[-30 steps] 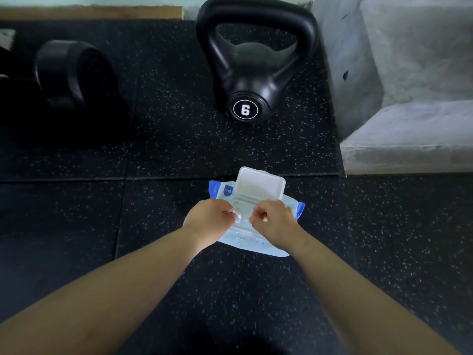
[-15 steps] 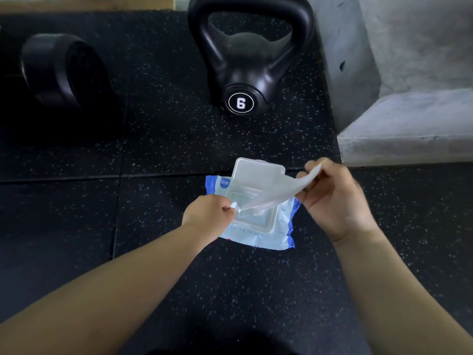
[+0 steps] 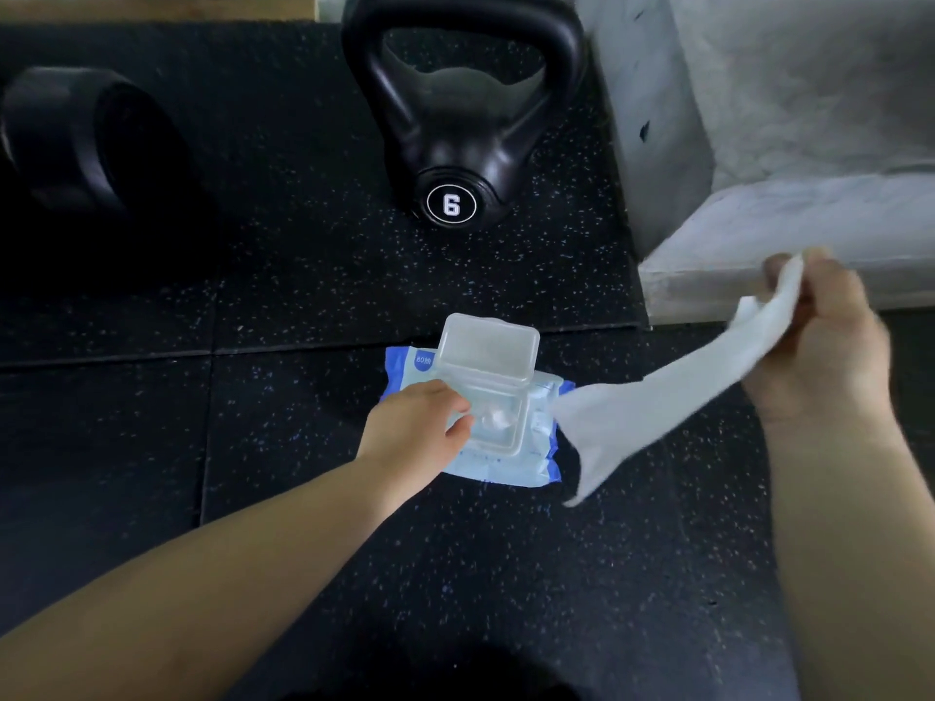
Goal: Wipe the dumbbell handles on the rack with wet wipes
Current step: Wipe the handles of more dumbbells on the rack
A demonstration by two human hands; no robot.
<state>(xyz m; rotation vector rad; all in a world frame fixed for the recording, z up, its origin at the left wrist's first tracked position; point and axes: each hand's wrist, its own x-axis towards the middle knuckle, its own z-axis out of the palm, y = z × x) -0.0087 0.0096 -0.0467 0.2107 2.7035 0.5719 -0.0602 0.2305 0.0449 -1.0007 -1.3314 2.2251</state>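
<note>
A blue-and-white pack of wet wipes (image 3: pixel 531 462) lies on the black speckled floor mat (image 3: pixel 303 296), its clear flip lid (image 3: pixel 488 349) standing open. My left hand (image 3: pixel 415 427) presses down on the left part of the pack, fingertips at the opening. My right hand (image 3: pixel 830 346) is raised to the right and pinches one end of a white wet wipe (image 3: pixel 657 397). The wipe hangs free of the pack, stretched down and to the left. A black dumbbell head (image 3: pixel 76 139) shows at the far left; its handle and any rack are out of view.
A black kettlebell (image 3: pixel 455 144) marked 6 stands on the mat behind the pack. A grey concrete step (image 3: pixel 784 220) rises at the right, just behind my right hand. A wooden strip (image 3: pixel 152 7) runs along the top left edge.
My right hand has pulled the wipe fully out of the pack and swung it up and to the right. My left hand stays on the pack.
</note>
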